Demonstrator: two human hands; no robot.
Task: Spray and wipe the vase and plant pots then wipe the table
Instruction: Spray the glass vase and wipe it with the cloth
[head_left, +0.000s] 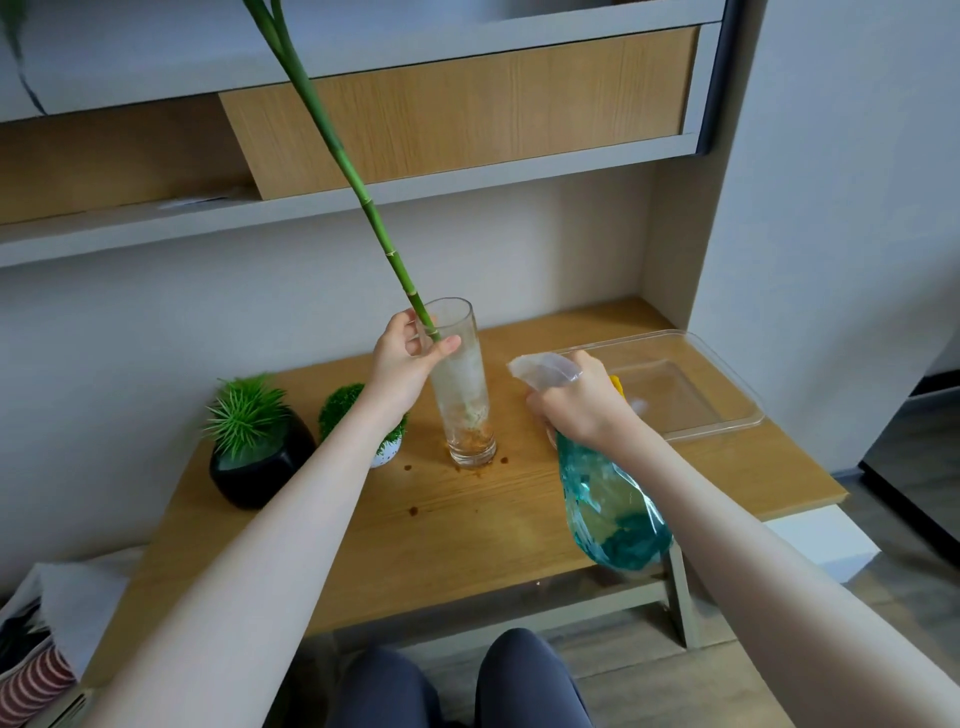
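Left hand: the left hand (402, 358) wraps around the upper part of the glass vase (464, 384), thumb across the front and fingers behind the glass, gripping it just below the rim.
Right hand: the right hand (579, 402) is curled around the neck of the spray bottle (608, 499), holding it tilted with the clear nozzle head pointing toward the vase and the blue-tinted body hanging down toward the person.
Vase: it stands upright on the wooden table (467, 525); its wall looks misted and brownish grime sits at the bottom.
Stem: a long green bamboo stem (343, 161) rises out of the vase and leans up to the left.
Stains: small brown spots (413, 512) lie on the table near the vase base.
Pots: a black plant pot (254, 467) with spiky greenery stands at the left; a white plant pot (387, 451) with a round green tuft sits between it and the vase, partly behind the left forearm.
Tray: a clear plastic tray (727, 410) rests on the right of the table, with something yellow (617, 385) just behind the right hand.
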